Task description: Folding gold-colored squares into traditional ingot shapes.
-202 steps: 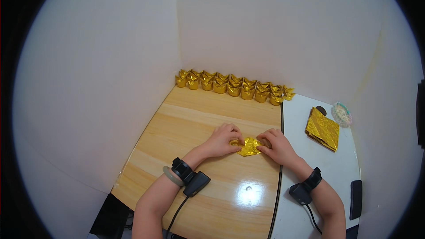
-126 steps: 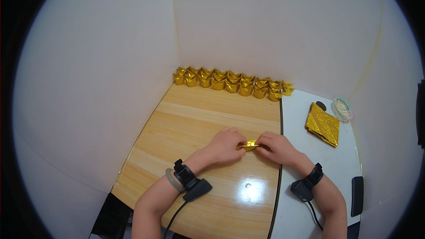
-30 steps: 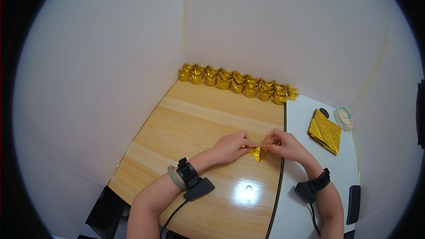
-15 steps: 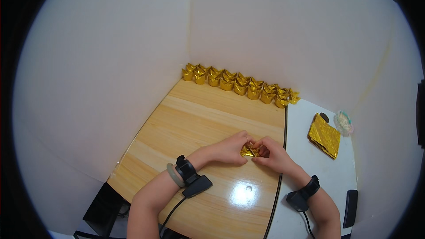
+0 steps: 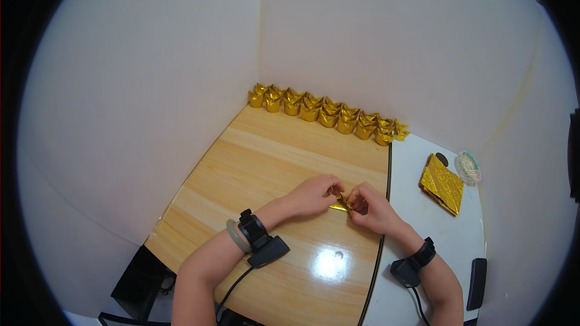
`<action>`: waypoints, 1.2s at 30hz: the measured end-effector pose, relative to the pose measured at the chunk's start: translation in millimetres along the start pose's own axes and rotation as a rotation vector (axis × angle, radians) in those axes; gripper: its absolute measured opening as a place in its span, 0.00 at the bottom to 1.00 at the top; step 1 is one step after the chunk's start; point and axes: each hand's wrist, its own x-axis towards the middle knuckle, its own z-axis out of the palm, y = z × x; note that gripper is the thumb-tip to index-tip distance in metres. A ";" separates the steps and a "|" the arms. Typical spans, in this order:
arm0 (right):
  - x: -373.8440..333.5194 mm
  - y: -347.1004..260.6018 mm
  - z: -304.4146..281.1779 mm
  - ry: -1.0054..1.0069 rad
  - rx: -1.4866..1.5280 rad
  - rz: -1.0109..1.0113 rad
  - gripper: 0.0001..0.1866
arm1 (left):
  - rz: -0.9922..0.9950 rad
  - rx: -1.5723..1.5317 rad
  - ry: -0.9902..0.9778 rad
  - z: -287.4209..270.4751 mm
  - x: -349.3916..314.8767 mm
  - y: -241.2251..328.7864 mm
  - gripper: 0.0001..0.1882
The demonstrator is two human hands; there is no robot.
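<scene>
Between my hands, just above the wooden tabletop, is a small folded piece of gold foil paper [image 5: 340, 205]. My right hand [image 5: 377, 211] pinches its right end between thumb and fingers. From the other side, my left hand [image 5: 315, 195] has its fingers curled in a pinch at the foil's upper left edge. The fingers partly cover the foil, so its full shape is hidden. Both wrists wear black strapped devices with cables, and a pale bangle circles the left one.
A row of folded gold foil pieces [image 5: 328, 115] lines the back edge against the wall. On the white surface [image 5: 417, 229] at right lie a stack of gold foil sheets [image 5: 443, 185], a dark round object [image 5: 441, 159] and a clear round container of thin sticks [image 5: 468, 167].
My left hand has curled its fingers more tightly, and its thumb has left the foil's near side. The right hand still pinches the foil, which shows a flatter strip now.
</scene>
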 end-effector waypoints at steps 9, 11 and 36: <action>-2.8 -1.6 0.6 -0.026 0.025 -0.019 0.10 | -0.131 -0.228 -0.013 3.1 3.5 -21.5 0.07; -3.3 1.0 -0.7 -0.026 0.056 0.011 0.10 | -0.162 -0.280 -0.029 1.8 4.7 -20.9 0.07; 1.0 -2.7 3.6 0.028 0.196 0.267 0.18 | 0.149 0.074 -0.034 -0.4 1.3 -8.4 0.13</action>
